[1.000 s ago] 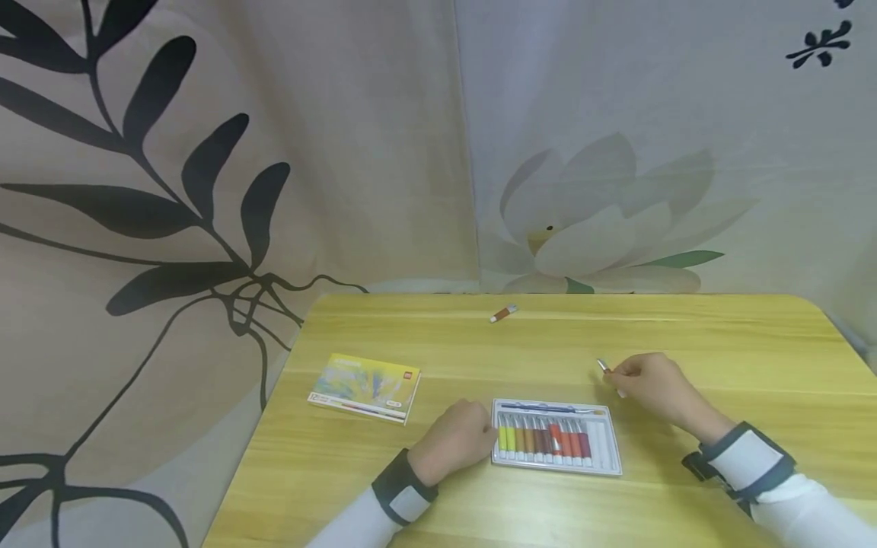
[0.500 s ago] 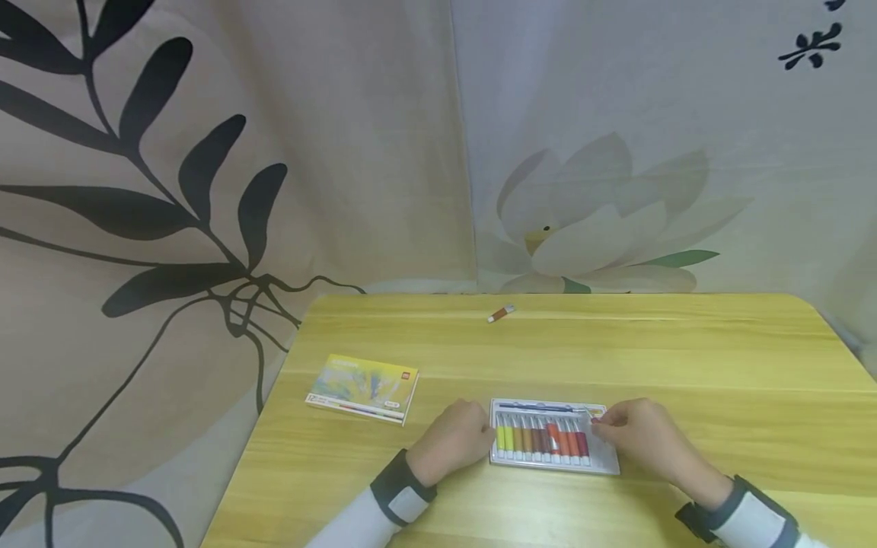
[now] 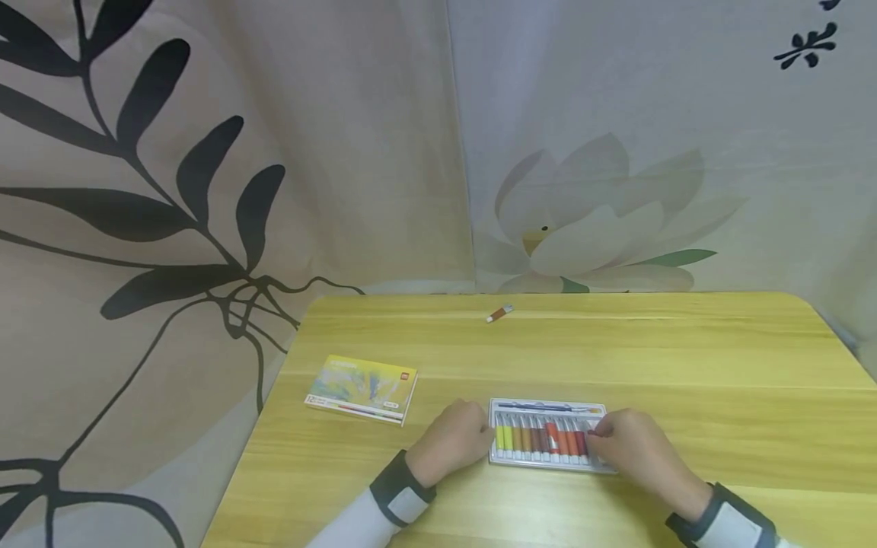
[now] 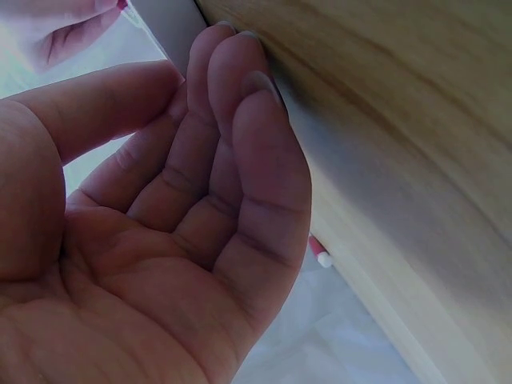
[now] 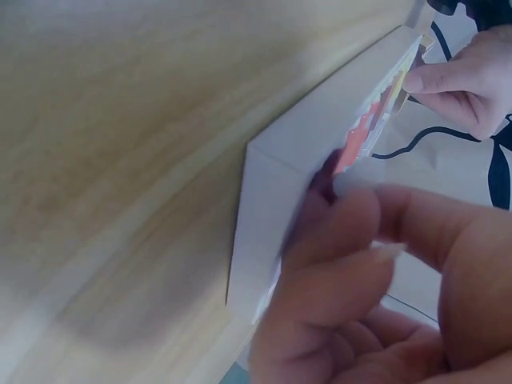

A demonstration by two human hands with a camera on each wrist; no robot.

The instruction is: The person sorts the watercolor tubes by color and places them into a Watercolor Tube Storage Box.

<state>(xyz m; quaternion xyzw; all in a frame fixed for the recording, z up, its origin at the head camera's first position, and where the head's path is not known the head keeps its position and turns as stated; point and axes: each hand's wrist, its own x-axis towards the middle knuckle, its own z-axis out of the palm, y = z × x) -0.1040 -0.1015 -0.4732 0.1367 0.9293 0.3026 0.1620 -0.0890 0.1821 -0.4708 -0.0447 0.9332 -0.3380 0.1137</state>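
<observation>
A white tray (image 3: pixel 548 466) of paint tubes (image 3: pixel 541 441) lies on the table, its tubes running from yellow through brown to red. My left hand (image 3: pixel 460 438) grips the tray's left edge; in the left wrist view its thumb and curled fingers (image 4: pixel 260 152) meet at that edge. Over the tray's right end, my right hand (image 3: pixel 633 445) pinches a dark red paint tube (image 3: pixel 592 433) between thumb and forefinger. That hand covers most of the tube and the tray's right-hand slots. A thin paintbrush (image 3: pixel 548 407) lies along the tray's far side.
A brown paint tube (image 3: pixel 499 313) with a white cap lies alone near the far edge of the wooden table (image 3: pixel 685 342). To the left of the tray sits a flat yellow box (image 3: pixel 363 387). A patterned curtain (image 3: pixel 384 152) hangs behind the table.
My right hand has brought the paint tube from the table right of the tray leftward and toward me, down to the tray's right end. The left hand has stayed at the tray's edge.
</observation>
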